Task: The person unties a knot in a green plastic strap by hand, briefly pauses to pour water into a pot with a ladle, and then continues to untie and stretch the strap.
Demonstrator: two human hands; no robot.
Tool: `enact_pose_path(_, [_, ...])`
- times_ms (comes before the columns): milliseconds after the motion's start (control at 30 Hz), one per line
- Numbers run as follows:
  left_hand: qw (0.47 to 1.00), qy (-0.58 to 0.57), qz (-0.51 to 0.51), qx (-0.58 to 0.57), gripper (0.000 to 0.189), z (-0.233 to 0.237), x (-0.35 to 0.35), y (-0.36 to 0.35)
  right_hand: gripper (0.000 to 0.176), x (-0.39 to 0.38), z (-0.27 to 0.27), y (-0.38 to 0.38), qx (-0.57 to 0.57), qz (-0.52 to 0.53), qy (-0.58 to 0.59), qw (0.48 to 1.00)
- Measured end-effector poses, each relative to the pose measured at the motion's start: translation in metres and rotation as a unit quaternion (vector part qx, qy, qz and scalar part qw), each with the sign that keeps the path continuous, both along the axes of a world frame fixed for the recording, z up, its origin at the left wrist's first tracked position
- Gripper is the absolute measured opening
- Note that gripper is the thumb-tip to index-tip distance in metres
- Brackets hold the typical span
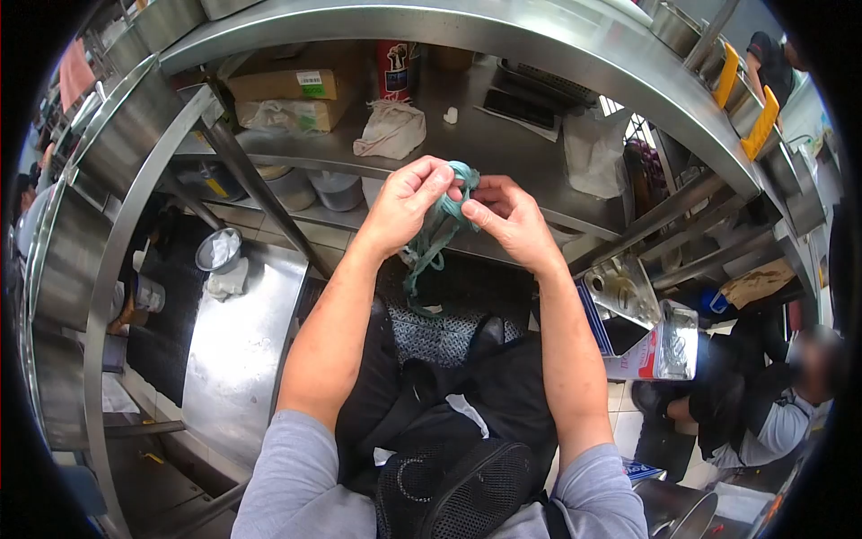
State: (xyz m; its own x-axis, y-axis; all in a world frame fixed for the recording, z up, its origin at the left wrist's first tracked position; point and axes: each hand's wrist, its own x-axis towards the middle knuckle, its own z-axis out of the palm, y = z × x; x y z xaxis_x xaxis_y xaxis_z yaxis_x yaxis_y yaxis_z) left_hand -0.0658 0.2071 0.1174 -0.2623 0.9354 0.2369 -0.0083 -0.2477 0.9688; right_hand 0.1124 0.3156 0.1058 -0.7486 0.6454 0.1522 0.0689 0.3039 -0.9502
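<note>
Both hands are raised together in front of the steel shelf, gripping a bundle of green twine (460, 176). My left hand (411, 199) pinches the bundle between thumb and fingers from the left. On the other side, my right hand (508, 219) has its thumb and fingers closed on the same knotted bundle. Loose strands of the twine dangle below the hands toward the patterned dark mat between the knees. A crumpled pale cloth (391, 129) lies on the shelf just beyond the left hand.
Cardboard boxes (292, 83), a red can (394, 70) and a plastic bag (593, 154) sit on the shelf (440, 144). At left is a low metal surface (242, 332) with a small bowl (218, 250). Metal tins (678, 341) stand at right, near a seated person (763, 404).
</note>
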Motion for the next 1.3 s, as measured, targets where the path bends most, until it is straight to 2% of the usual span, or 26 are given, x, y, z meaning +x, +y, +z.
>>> enact_pose_path(33, [1.0, 0.0, 0.0, 0.0, 0.024, 0.001, 0.001, -0.001, 0.055, -0.004, -0.001, -0.003, -0.028, 0.01, 0.047, 0.998])
enact_pose_path(100, [1.0, 0.004, -0.014, -0.003, 0.023, 0.003, 0.002, -0.002, 0.058, -0.005, 0.003, -0.009, -0.059, 0.0, 0.056, 0.997])
enact_pose_path(167, [0.999, -0.005, -0.031, -0.002, 0.023, 0.002, -0.002, -0.003, 0.049, -0.005, 0.008, -0.012, -0.132, 0.01, 0.127, 0.983])
enact_pose_path(200, [0.999, -0.014, -0.048, 0.001, 0.022, 0.002, -0.003, -0.003, 0.049, -0.004, 0.006, -0.009, -0.132, 0.01, 0.127, 0.983])
enact_pose_path(267, [0.998, -0.027, -0.06, 0.01, 0.019, 0.003, -0.003, -0.004, 0.037, 0.001, -0.001, 0.001, -0.13, 0.051, 0.117, 0.983])
enact_pose_path(333, [0.996, -0.041, -0.072, 0.019, 0.017, 0.002, -0.004, -0.004, 0.031, 0.006, -0.004, 0.01, -0.107, 0.013, 0.111, 0.988])
enact_pose_path(400, [0.999, 0.027, -0.037, -0.029, 0.017, -0.002, -0.006, -0.003, 0.022, 0.007, 0.002, 0.012, -0.05, -0.086, 0.116, 0.988])
enact_pose_path(433, [0.999, 0.026, -0.037, -0.029, 0.017, -0.002, -0.006, -0.004, 0.021, 0.009, 0.001, 0.019, -0.05, -0.099, 0.176, 0.978])
enact_pose_path(533, [0.983, 0.163, -0.034, -0.071, 0.027, -0.006, -0.007, -0.006, 0.022, 0.019, 0.008, 0.029, -0.124, -0.154, 0.264, 0.944])
enact_pose_path(567, [0.983, 0.163, -0.033, -0.072, 0.027, -0.007, -0.009, -0.006, 0.022, 0.022, 0.009, 0.03, -0.125, -0.154, 0.263, 0.944])
enact_pose_path(633, [0.955, 0.29, -0.017, -0.065, 0.029, -0.009, -0.01, -0.006, 0.023, 0.026, 0.018, 0.027, -0.19, -0.169, 0.3, 0.92])
enact_pose_path(800, [0.939, 0.337, 0.002, -0.07, 0.027, -0.01, -0.009, -0.005, 0.027, 0.026, 0.013, 0.032, -0.181, -0.146, 0.327, 0.916])
enact_pose_path(867, [0.957, 0.251, -0.018, -0.143, 0.027, -0.002, -0.005, -0.007, 0.028, 0.025, 0.013, 0.032, -0.156, -0.131, 0.32, 0.925])
enact_pose_path(1100, [0.961, 0.241, -0.013, -0.137, 0.027, -0.009, -0.008, -0.002, 0.022, 0.029, 0.019, 0.028, -0.174, -0.142, 0.304, 0.926])
enact_pose_path(1200, [0.947, 0.299, 0.011, -0.116, 0.028, -0.014, -0.013, -0.002, 0.021, 0.031, 0.031, 0.024, -0.214, -0.218, 0.311, 0.9])
enact_pose_path(1300, [0.929, 0.359, 0.052, -0.068, 0.028, -0.022, -0.022, -0.001, 0.022, 0.043, 0.031, 0.036, -0.208, -0.211, 0.331, 0.896])
